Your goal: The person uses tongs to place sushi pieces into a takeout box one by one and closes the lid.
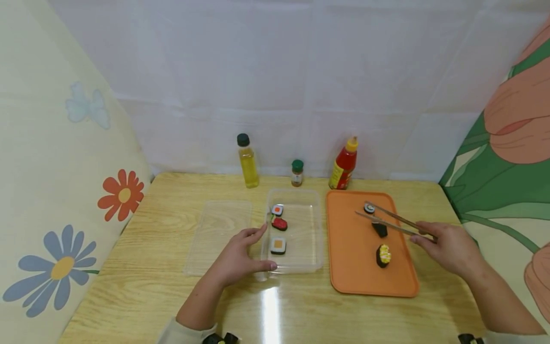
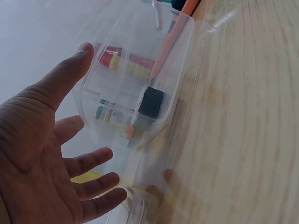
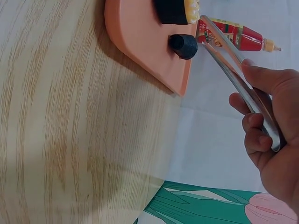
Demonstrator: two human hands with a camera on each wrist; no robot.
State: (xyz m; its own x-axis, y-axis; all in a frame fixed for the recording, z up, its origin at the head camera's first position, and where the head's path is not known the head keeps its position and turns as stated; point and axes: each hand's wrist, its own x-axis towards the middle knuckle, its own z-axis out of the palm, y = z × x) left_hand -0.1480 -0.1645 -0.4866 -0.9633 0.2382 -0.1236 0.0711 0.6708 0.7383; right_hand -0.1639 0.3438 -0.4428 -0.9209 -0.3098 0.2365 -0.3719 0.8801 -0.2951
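My right hand (image 1: pixel 423 236) grips metal tongs (image 1: pixel 388 220) over the orange tray (image 1: pixel 350 267). The tongs' arms are spread, and their tips lie by a small round sushi roll (image 1: pixel 369 208) at the tray's far end. I cannot tell if they touch it. A black piece (image 1: pixel 380 230) and a corn-topped sushi (image 1: pixel 384 255) also sit on the tray. My left hand (image 1: pixel 257 248) rests with straight fingers against the near left corner of a clear container (image 1: pixel 315 229). The container holds three sushi pieces (image 1: pixel 278 245). In the right wrist view the tongs (image 3: pixel 233 70) hover past the black piece (image 3: pixel 183 45).
A clear lid (image 1: pixel 219 236) lies left of the container. At the back of the wooden table (image 1: pixel 150 286) stand an oil bottle (image 1: pixel 248 161), a small spice jar (image 1: pixel 297 172) and a red sauce bottle (image 1: pixel 344 164). Patterned cloth walls close in both sides.
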